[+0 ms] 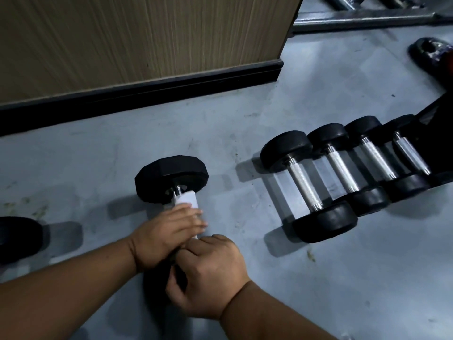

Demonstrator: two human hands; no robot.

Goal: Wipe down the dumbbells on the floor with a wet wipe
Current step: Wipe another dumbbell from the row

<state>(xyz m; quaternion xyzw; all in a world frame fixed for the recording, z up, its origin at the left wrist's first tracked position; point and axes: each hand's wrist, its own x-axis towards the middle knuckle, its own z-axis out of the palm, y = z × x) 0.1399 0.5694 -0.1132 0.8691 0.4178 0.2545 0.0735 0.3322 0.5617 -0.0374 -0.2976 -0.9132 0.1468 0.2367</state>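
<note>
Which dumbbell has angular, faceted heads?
The dumbbell under the hands, wrapped in the wet wipe; the four in the row have round heads.
</note>
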